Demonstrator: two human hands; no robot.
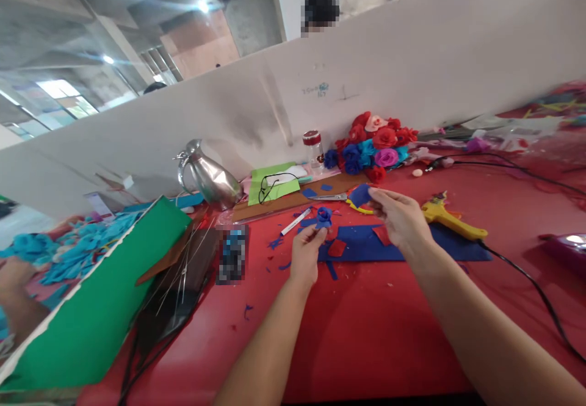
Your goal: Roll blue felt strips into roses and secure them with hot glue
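My left hand (307,248) pinches a small blue paper flower (324,215), held upright above the table. To its right, my right hand (397,215) grips a blue paper petal (359,195) between thumb and fingers. The petal and the flower are apart. Behind the petal lie scissors (332,197) with yellow handles, partly hidden. Under my hands a dark blue paper sheet (361,236) is spread out, with red paper pieces (337,248) on it. A yellow glue gun (451,220) rests just right of my right hand.
Paper roses (387,137) are heaped at the back, beside a glass jar (313,149). A metal jug (208,174) and eyeglasses (274,183) on green paper stand further left. A green board (96,296) edges the left side. The gun's black cord (531,271) runs right.
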